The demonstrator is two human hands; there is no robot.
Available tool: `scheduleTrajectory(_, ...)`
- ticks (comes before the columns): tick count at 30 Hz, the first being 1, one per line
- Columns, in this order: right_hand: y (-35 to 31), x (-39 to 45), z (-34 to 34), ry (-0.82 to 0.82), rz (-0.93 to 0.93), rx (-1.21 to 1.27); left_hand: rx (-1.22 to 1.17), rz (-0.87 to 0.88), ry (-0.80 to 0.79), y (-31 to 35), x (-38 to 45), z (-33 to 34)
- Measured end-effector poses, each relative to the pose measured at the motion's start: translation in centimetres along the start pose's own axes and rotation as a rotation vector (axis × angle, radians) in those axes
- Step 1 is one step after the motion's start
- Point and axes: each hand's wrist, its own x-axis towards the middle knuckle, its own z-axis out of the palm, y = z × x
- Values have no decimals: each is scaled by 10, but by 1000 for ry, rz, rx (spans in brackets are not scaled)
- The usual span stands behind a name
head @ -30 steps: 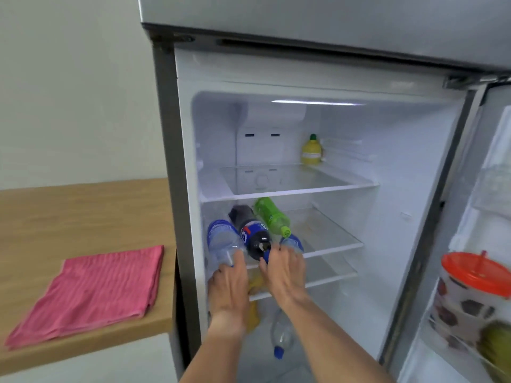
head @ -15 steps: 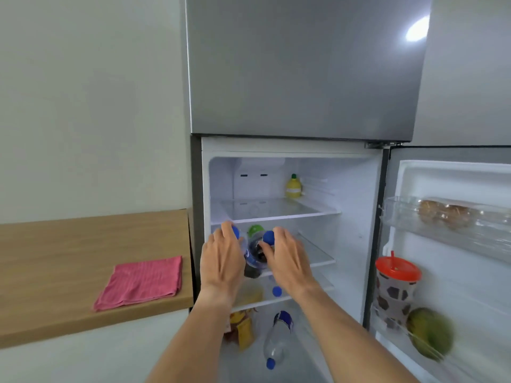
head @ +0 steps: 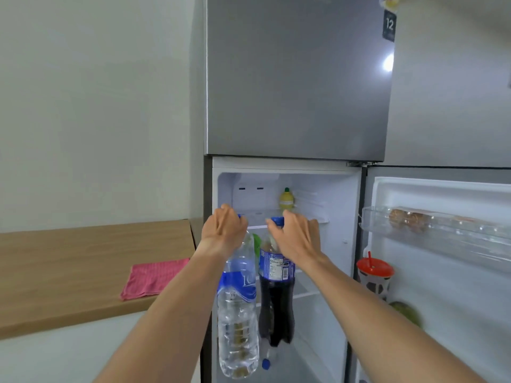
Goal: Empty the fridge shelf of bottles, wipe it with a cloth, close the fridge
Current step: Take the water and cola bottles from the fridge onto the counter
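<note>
**Two bottles lifted clear of the shelf, one in each hand**

Your left hand [head: 224,233] is closed around the neck of a clear plastic water bottle with a blue label [head: 238,308], which hangs upright below your fist in front of the open silver fridge [head: 296,78]. Your right hand [head: 297,239] grips the neck of a dark cola bottle with a blue cap and blue label [head: 276,294]; it hangs upright too, just beside the water bottle. Between the two, a sliver of a green bottle [head: 257,244] shows on the glass fridge shelf [head: 307,293] behind them. A yellow lemon-shaped squeeze bottle [head: 286,199] stands on the upper shelf at the back. Lower down, a small clear bottle with a blue cap [head: 266,362] lies in the bottom of the compartment. The folded pink cloth [head: 154,277] rests on the wooden tabletop [head: 69,261] to your left, near its front edge. An orange-lidded patterned cup [head: 374,275] sits in the open door.
</note>
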Motion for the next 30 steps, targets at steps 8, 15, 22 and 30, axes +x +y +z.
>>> scheduleTrajectory(8, -72, 17, -41, 124, -45, 165, -76, 79, 77, -6, 14, -99)
scheduleTrajectory(15, -149, 74, -36, 149, -52, 245, -24, 55, 254, -54, 57, -169)
scheduleTrajectory(22, -238, 116, 33, 116, -191, 333, 82, -50, 290, -131, 109, -188)
scheduleTrajectory(30, -282, 174, 129, -73, -108, 389, 153, -126, 279, -221, 170, -182)
